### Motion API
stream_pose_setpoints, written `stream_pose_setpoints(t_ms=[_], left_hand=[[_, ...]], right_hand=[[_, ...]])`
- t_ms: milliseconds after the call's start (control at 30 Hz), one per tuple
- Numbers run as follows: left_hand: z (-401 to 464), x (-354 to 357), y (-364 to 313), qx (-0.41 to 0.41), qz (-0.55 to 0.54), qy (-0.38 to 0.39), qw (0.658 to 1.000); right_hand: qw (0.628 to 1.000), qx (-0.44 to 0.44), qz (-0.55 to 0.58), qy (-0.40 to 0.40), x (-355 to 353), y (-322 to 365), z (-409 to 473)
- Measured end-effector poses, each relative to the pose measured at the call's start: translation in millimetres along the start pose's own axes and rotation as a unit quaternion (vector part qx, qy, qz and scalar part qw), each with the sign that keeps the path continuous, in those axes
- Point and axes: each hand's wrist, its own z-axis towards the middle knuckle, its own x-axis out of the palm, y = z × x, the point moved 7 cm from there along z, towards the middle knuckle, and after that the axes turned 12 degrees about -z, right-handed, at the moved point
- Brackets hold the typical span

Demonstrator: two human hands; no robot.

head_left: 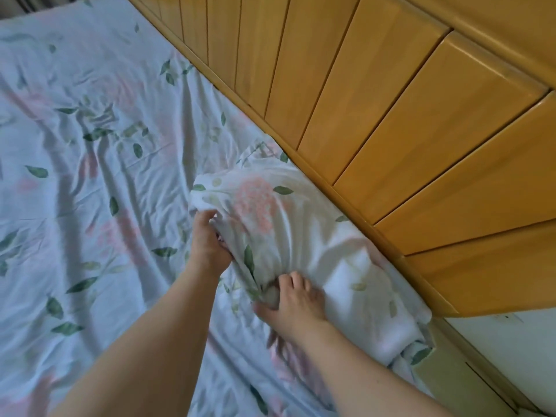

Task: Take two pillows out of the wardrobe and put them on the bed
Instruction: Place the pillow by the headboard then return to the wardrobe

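A pillow (288, 224) in a white case printed with pink flowers and green leaves lies on the bed (90, 176), up against the wooden headboard. My left hand (207, 242) grips the pillow's near left edge. My right hand (294, 299) pinches a bunch of the case fabric at the pillow's near side. The bed is covered by a pale blue sheet with the same flower and leaf print. Only this one pillow shows; the wardrobe is out of view.
The slatted wooden headboard (391, 100) runs diagonally across the upper right. A white wall patch (511, 341) and wooden bed frame (457, 383) show at the lower right. The wrinkled sheet stretches away to the left.
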Motion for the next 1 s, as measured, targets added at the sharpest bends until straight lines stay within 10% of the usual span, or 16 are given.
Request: stream_pose_setpoints(t_ms=[167, 333, 433, 600, 1000], left_hand=[[-3.4, -17.5, -35.4, 0.137, 0.088, -0.121, 0.979], [-9.2, -51.0, -75.1, 0.252, 0.221, -0.229, 0.914], [-20.8, -65.4, -82.1, 0.266, 0.486, -0.332, 0.763], [10.5, -27.7, -3.5, 0.29, 0.783, -0.058, 0.548], [89.5, -82.4, 37.7, 0.236, 0.803, -0.032, 0.546]], right_hand=[[0.985, 0.105, 0.099, -0.098, -5.0, -23.6, 15.2], [0.977, 0.185, 0.106, 0.002, 12.2, -38.4, 60.9], [0.988, 0.144, 0.059, 0.021, 23.9, -34.4, 80.0], [0.99, 0.123, 0.037, -0.063, 41.7, -35.5, 84.7], [0.981, 0.1, -0.006, -0.169, 83.1, -52.3, 104.2]])
